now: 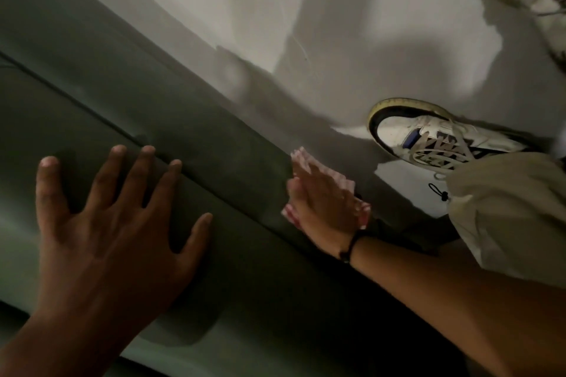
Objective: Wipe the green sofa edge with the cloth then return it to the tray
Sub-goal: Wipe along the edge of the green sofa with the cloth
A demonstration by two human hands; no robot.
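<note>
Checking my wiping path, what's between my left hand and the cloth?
Only bare green sofa separates the left hand from the cloth under the right hand, in the head view.

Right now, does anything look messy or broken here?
Nothing stands out. The left hand rests flat on the green sofa, the right hand presses the checked cloth against its edge. The picture is dim and blurry, though.
</note>
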